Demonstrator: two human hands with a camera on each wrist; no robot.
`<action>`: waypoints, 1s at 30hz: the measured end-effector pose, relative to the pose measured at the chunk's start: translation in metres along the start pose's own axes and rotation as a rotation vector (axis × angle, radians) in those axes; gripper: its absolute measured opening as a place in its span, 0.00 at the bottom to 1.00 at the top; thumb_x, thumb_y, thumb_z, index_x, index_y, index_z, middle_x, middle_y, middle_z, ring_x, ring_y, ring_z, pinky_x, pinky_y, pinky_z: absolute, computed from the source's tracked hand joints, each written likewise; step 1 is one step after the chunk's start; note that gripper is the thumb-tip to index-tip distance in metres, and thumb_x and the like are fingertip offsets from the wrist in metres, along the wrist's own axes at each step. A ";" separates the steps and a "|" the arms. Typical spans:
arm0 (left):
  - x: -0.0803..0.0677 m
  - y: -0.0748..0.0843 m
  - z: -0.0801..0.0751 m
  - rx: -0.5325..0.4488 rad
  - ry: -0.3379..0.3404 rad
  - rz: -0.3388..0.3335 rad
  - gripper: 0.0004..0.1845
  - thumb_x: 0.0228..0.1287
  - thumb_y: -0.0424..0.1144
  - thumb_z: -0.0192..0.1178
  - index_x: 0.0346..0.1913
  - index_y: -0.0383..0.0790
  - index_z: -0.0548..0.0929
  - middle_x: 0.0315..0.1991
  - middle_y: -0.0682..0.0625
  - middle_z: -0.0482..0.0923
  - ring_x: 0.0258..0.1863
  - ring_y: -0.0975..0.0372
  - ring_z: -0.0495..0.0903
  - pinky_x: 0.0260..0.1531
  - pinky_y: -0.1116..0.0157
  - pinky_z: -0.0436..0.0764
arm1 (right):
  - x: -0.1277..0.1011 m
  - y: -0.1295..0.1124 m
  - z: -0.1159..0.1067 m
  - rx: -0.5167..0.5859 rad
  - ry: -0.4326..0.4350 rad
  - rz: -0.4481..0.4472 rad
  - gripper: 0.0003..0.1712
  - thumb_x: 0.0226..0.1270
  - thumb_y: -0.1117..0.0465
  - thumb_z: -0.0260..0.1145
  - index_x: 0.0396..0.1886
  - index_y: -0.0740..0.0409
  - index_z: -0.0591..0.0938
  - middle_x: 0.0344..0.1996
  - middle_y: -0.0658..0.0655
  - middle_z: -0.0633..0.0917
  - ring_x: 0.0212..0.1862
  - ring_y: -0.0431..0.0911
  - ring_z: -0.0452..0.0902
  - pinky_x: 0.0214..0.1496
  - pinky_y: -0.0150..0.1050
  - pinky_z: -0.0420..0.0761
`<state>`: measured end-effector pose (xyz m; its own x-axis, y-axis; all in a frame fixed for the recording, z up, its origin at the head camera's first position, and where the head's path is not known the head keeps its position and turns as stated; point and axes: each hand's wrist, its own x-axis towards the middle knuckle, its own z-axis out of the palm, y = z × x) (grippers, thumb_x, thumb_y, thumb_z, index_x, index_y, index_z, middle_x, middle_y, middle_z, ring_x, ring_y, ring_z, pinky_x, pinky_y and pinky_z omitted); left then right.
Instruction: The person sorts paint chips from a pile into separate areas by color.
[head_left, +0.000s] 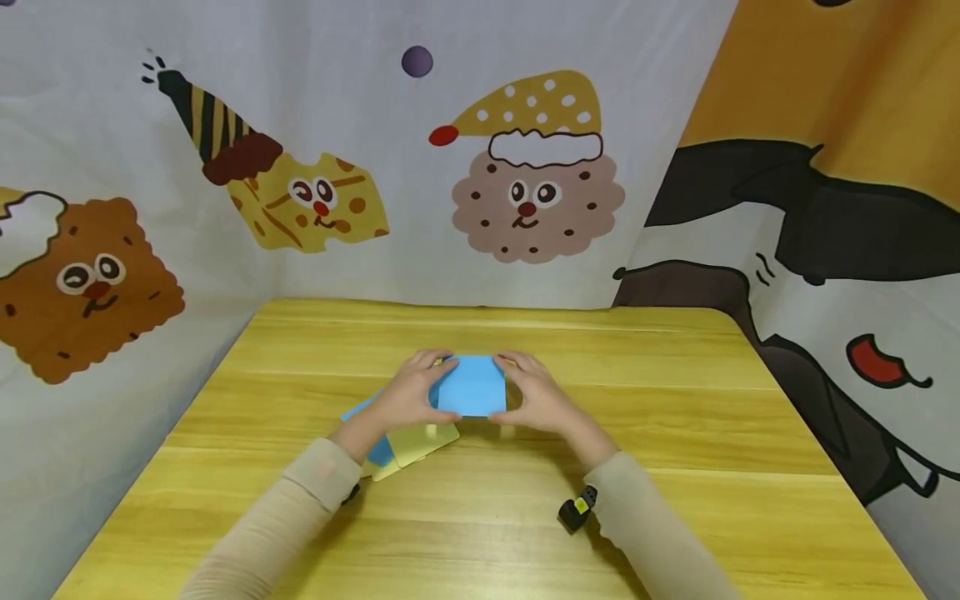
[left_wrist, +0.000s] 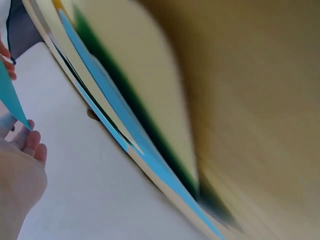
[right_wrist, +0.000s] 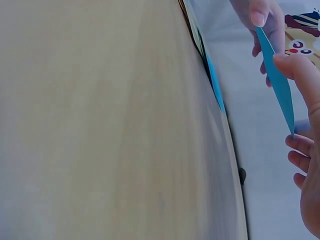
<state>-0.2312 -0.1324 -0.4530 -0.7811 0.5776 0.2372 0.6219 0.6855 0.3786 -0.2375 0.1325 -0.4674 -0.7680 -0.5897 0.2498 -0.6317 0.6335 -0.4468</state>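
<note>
A left hand (head_left: 408, 396) pinches the left edge of a blue paper square (head_left: 472, 385), fingers curled over its top corner and thumb beneath, lifting the sheet just clear of the wooden table (head_left: 675, 467) so it can be handled in the air rather than flat. Under that wrist lies a loose stack of blue and pale yellow paper sheets (head_left: 408, 446), fanned on the tabletop within easy reach. The right hand (head_left: 536, 400) grips the opposite edge the same way, so the square hangs taut between both hands above the middle of the table; the right wrist view shows the sheet edge-on between thumb and fingertips (right_wrist: 300, 67). A cartoon-printed curtain (head_left: 525, 183) hangs behind the table
</note>
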 end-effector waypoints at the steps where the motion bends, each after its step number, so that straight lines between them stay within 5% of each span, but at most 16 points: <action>1: 0.001 0.002 0.001 0.008 0.002 0.002 0.50 0.44 0.59 0.73 0.67 0.33 0.69 0.66 0.40 0.64 0.65 0.49 0.60 0.61 0.45 0.60 | -0.002 0.001 -0.001 0.000 0.000 -0.003 0.58 0.49 0.39 0.74 0.72 0.64 0.61 0.69 0.61 0.63 0.70 0.56 0.54 0.66 0.59 0.55; 14: 0.015 0.036 0.018 0.077 -0.004 0.002 0.50 0.46 0.65 0.68 0.68 0.36 0.69 0.67 0.44 0.64 0.67 0.51 0.60 0.63 0.49 0.61 | -0.033 0.016 -0.026 -0.028 0.002 -0.024 0.58 0.46 0.42 0.77 0.72 0.63 0.62 0.68 0.63 0.64 0.69 0.58 0.55 0.65 0.62 0.55; 30: 0.056 0.073 0.049 0.111 -0.073 -0.012 0.52 0.45 0.68 0.66 0.70 0.39 0.66 0.68 0.47 0.62 0.67 0.55 0.59 0.65 0.53 0.58 | -0.070 0.049 -0.054 -0.091 -0.002 0.005 0.57 0.45 0.43 0.78 0.71 0.64 0.63 0.66 0.63 0.65 0.67 0.61 0.57 0.61 0.65 0.58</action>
<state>-0.2273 -0.0286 -0.4556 -0.7848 0.5971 0.1660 0.6182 0.7350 0.2787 -0.2204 0.2323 -0.4601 -0.7711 -0.5871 0.2463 -0.6348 0.6792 -0.3685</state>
